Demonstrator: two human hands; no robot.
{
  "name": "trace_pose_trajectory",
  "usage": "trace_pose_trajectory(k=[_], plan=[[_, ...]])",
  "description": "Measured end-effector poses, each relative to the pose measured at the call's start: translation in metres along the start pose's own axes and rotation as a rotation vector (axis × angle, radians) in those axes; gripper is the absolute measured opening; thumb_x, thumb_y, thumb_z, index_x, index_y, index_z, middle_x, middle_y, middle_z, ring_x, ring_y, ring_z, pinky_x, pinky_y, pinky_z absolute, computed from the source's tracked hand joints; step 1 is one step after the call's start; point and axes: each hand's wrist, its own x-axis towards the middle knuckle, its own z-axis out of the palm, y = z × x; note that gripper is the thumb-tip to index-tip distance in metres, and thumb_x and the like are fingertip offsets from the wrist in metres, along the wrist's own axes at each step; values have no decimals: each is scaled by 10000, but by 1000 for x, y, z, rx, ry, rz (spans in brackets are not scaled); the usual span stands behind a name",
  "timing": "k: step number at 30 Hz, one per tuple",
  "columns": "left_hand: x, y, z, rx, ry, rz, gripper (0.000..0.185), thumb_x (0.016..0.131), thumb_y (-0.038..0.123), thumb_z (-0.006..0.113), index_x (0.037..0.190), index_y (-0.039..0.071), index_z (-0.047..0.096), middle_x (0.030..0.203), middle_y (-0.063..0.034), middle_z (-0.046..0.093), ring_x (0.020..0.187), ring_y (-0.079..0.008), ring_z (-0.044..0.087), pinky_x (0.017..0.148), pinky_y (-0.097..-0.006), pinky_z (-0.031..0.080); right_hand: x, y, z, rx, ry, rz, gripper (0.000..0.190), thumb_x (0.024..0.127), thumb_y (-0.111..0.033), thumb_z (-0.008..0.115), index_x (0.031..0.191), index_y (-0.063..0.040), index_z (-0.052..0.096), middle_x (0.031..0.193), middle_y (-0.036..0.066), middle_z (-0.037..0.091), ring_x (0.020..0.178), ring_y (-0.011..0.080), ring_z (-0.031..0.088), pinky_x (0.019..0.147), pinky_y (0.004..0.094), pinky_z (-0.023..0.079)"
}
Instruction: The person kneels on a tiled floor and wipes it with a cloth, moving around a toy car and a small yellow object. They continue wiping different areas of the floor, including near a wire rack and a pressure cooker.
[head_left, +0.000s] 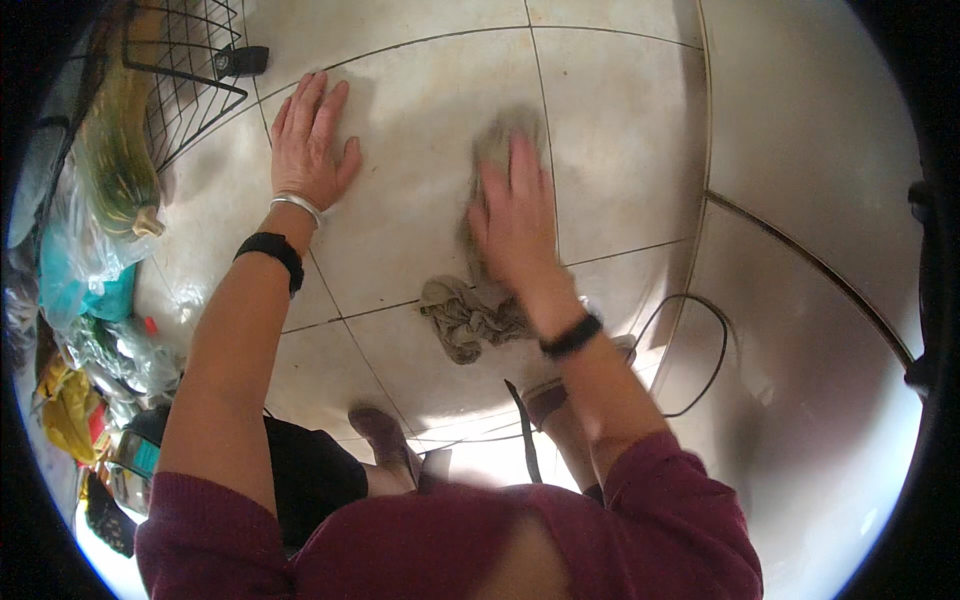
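My left hand (311, 146) rests flat on the pale tiled floor (420, 187), fingers apart, near the corner of a black wire rack; it holds nothing. To its right, my right hand (517, 214) lies over a damp-looking grey-brown cloth (469, 319), pressing it against the tiles. Both the hand and the upper part of the cloth are blurred. The cloth spreads out beyond the fingertips, and its crumpled end lies bunched below the palm and wrist. My right palm and fingers hide part of the cloth, so how firmly they grip it is unclear.
A black wire rack (191, 82), a long green squash (120, 165) and plastic bags (112, 337) line the left. A large glossy appliance-like surface (810, 300) stands on the right, with a looped dark cable (726, 337) beside it. My feet (382, 435) are below.
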Motion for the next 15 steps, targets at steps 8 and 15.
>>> trace_pose_trajectory(k=[8,15], plan=[[-1,-1,0,-8,5,-3,667,754,219,649,1378,149,424,1467,-108,363,1382,-284,319,1142,-447,242,96,35,-21,76,-2,-110,808,751,-409,719,1412,-87,384,1454,282,315,1360,417,308,1072,581,262],[0,1,1,25,-38,-42,687,744,200,649,1385,134,413,1477,-122,343,1386,-298,310,1147,-455,235,-52,-13,-35,-98,-533,-39,1063,550,-463,853,1444,-186,349,1483,240,285,1387,391,280,1065,639,205]])
